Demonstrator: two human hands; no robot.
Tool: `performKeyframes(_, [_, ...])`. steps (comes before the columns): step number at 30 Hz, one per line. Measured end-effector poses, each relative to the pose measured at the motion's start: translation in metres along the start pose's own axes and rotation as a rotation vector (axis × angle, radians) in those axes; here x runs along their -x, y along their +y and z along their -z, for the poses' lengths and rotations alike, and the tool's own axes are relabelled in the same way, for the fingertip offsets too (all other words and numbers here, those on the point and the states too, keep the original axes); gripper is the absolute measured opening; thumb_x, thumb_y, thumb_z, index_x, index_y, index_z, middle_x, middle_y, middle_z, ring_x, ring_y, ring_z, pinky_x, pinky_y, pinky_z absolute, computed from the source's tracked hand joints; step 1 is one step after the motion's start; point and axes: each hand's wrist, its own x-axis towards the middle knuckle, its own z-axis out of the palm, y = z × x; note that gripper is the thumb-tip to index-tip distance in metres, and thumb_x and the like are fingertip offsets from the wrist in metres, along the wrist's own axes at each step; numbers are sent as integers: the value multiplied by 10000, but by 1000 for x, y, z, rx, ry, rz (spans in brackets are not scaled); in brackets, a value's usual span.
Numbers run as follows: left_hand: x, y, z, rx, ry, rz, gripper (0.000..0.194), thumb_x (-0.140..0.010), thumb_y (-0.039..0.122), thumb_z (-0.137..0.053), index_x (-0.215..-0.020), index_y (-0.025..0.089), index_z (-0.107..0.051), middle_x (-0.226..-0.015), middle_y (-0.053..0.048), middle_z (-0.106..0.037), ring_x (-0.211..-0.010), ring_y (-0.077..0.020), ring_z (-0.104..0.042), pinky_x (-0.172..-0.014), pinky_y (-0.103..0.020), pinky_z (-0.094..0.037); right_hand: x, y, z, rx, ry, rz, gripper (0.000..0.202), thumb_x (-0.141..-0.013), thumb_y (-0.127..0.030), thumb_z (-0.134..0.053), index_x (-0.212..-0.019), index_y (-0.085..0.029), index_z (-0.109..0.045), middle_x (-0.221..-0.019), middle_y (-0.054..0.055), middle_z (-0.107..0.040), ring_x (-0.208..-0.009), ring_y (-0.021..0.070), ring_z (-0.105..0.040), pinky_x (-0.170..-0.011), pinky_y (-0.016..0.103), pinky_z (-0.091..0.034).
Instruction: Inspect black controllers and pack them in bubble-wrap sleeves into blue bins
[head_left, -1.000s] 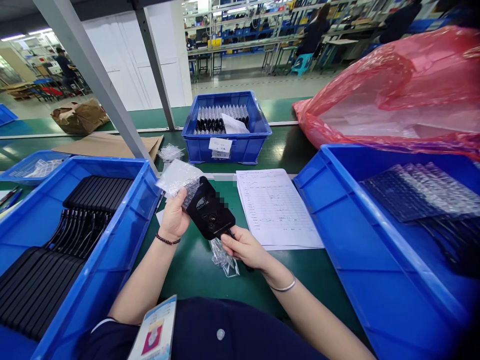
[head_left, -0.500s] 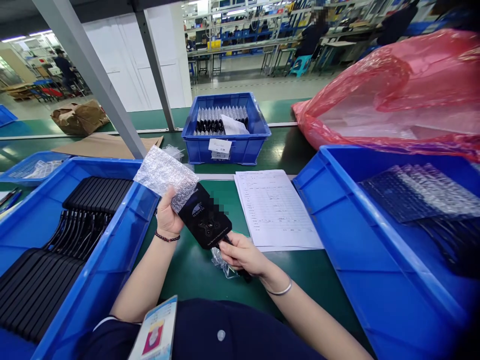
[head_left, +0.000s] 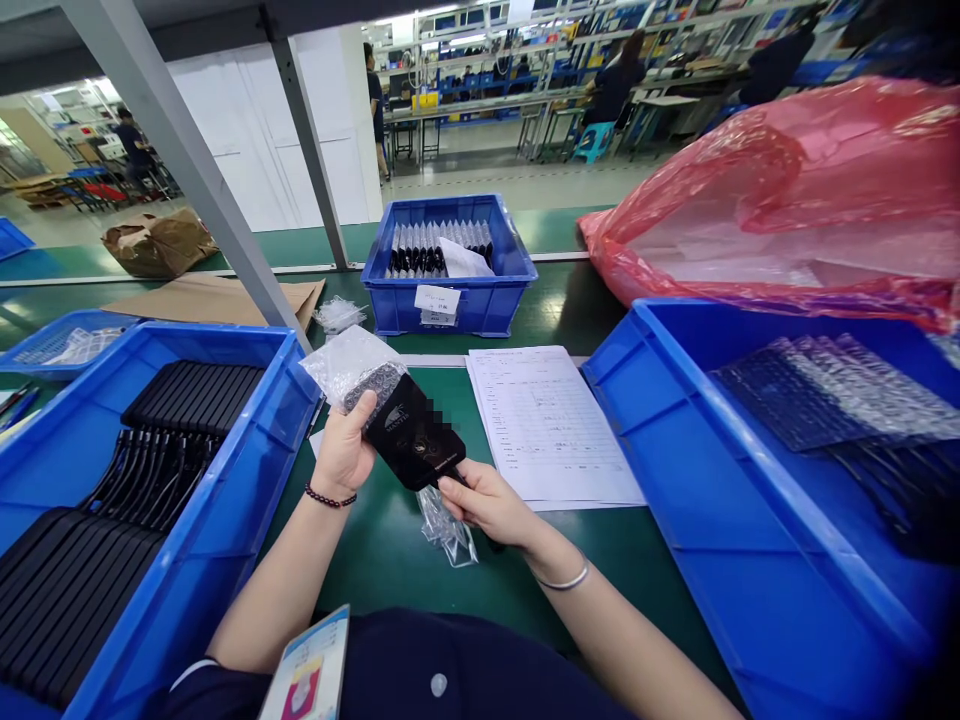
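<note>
- Here the black card (head_left: 414,442) lay slantwise above the table (head_left: 390,540), its long axis running from the bubble bag (head_left: 352,365) at its far-left end down to its near-right end.
- The left hand (head_left: 343,450) was closed on the card's bag end, thumb over the bag's mouth.
- The right hand (head_left: 486,502) pinched the near-right corner of the card, fingers curled shut.
- Both hands sat equally near the card.

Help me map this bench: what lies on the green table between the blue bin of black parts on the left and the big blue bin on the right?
In the head view, both hands holding a black card in bubble wrap, a clear bag, and a printed sheet.
</note>
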Motion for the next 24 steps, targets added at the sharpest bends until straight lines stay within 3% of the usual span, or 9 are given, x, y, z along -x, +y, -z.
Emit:
performKeyframes(4, [-3, 11, 6, 110, 4, 74, 375, -696, 262, -766, -1049, 181, -670, -1079, -76, -702, -1149, -260, -585, -1020, -368, -451, 1, 8, -3, -66, -9, 3, 422, -872, -550, -538, -722, -171, -427, -513, -63, -446, -378, 27, -298, -375, 184, -206])
performKeyframes(7, [-8, 16, 6, 158, 14, 53, 348, -689, 310, -765, -993, 162, -682, -1018, -83, -716, -1080, -257, -622, -981, -362, -483, 1, 10, -7, -135, -39, -21, 412, -854, -551, -568, -774, -176, -415, -521, -75, -453, -364, 17, -278, -354, 169, -197])
performKeyframes(13, [10, -3, -8, 71, -52, 86, 427, -684, 250, -774, -1090, 204, -649, -1063, -63, -702, -1093, -263, -613, -1020, -408, -444, -2, 4, -20, -316, 39, -68, 451, -799, -573, -625, -789, -197, -376, -525, -93, -468, -334, 0, -209, -325, 147, -160])
performKeyframes(16, [7, -3, -4, 107, -129, 83, 596, -568, 439, -838, -1094, 235, -647, -1114, -79, -685, -1234, -323, -508, -1060, -452, -408, -1, 1, -18, -318, 11, -47, 461, -797, -564, -631, -739, -192, -365, -517, -84, -467, -339, -1, -225, -332, 149, -168])
performKeyframes(19, [-5, 6, 8, 168, -165, 45, 783, -447, 693, -783, -1075, 244, -653, -1146, -101, -671, -1347, -354, -356, -1080, -479, -383, 2, 1, -16, -301, 8, -58, 443, -797, -551, -639, -767, -186, -388, -510, -84, -476, -338, 2, -237, -333, 151, -164])
performKeyframes(22, [-8, 15, 18, 141, -110, 55, 678, -475, 614, -811, -1060, 306, -664, -1144, -51, -682, -1393, -333, -261, -1113, -482, -340, 7, 3, -20, -320, 14, -73, 464, -754, -564, -677, -804, -179, -424, -478, -104, -459, -319, 2, -241, -323, 148, -188])
performKeyframes(24, [-10, 18, 22, 81, -176, 163, 601, -569, 512, -774, -1141, 401, -624, -1243, 46, -627, -1412, -307, -200, -1152, -495, -260, 6, 6, -22, -354, -71, -106, 483, -714, -559, -716, -757, -169, -435, -483, -95, -476, -317, 1, -281, -318, 147, -220])
